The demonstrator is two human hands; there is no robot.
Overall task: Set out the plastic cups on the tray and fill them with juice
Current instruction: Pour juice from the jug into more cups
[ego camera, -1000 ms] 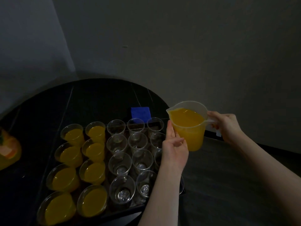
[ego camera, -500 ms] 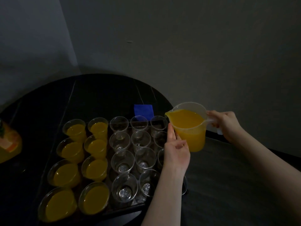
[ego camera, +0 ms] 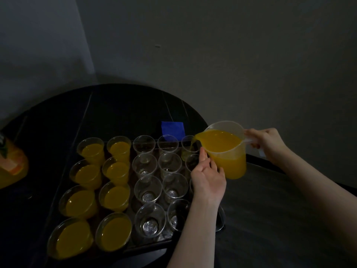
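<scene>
A dark round desk (ego camera: 119, 105) sits in a grey corner and carries the whole scene. On it lies a dark tray (ego camera: 154, 245), which reaches from below the left grip out to the left and toward the person. The tray holds rows of clear plastic cups. The eight filled cups (ego camera: 114, 202) stand in the two columns farthest left of both grips, each holding orange juice. The empty cups (ego camera: 147, 188) stand between those and the left grip, upright and close together.

The jug (ego camera: 227, 151), translucent plastic and mostly full of juice, is tilted to the left, with its spout over the far right cup (ego camera: 188, 147) of the tray's back row. A thin stream of juice (ego camera: 193, 144) runs from the spout into that cup, just beyond the left grip's fingertips.

The right grip (ego camera: 267, 146) is closed round the jug's handle and carries it above the desk. The left grip (ego camera: 209, 176) is half curled, with fingers laid against the jug's side below the spout and its palm over the tray's right-hand cups; it steadies the jug rather than wrapping it.

A juice bottle (ego camera: 11, 165) stands far to the left at the frame's edge. A small blue square (ego camera: 172, 128) lies on the desk beyond the tray, left of the jug.
</scene>
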